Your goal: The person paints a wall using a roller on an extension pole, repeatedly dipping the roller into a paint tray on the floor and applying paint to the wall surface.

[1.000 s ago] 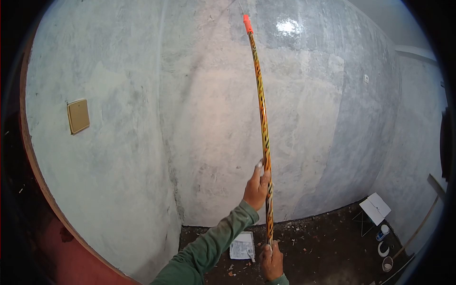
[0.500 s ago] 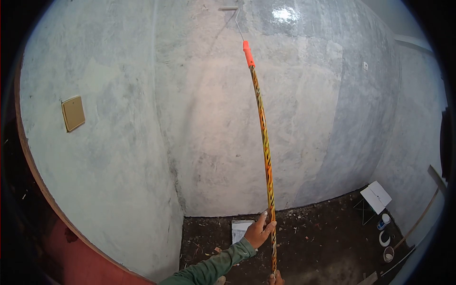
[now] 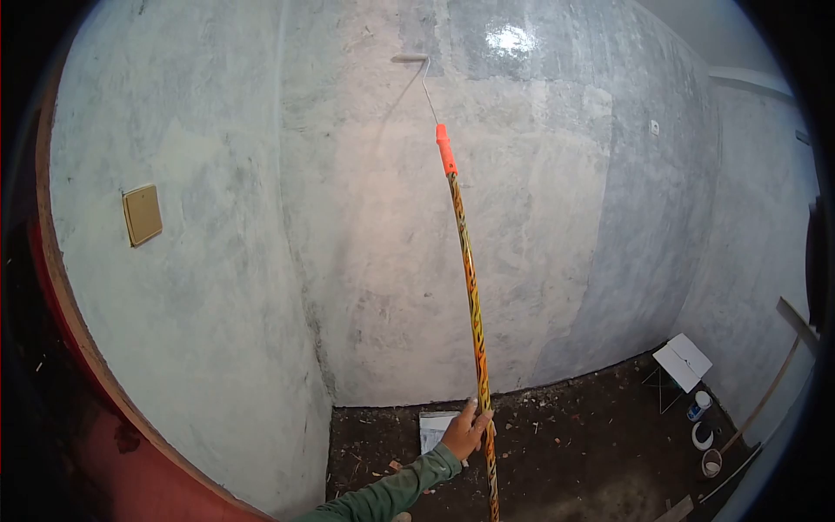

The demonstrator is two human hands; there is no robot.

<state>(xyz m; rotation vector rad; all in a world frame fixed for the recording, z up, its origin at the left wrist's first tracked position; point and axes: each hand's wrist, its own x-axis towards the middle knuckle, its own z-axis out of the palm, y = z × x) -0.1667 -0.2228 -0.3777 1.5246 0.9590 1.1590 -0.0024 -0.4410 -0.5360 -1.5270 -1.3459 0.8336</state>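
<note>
Roller [image 3: 409,59] at twelve o'clock, pole [image 3: 477,331] gripped in left hand [image 3: 464,434].
Right hand out of view, grip unknown; even pressure should serve best.

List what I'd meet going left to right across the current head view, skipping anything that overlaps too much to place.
Tan square plate on the wall → roller head → left hand closed around the patterned pole → white-topped stand → long-handled tool near the right wall.

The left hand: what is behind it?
Behind the left hand, a white object on the dark floor shows partly; the hand and green sleeve cover the rest.
</note>
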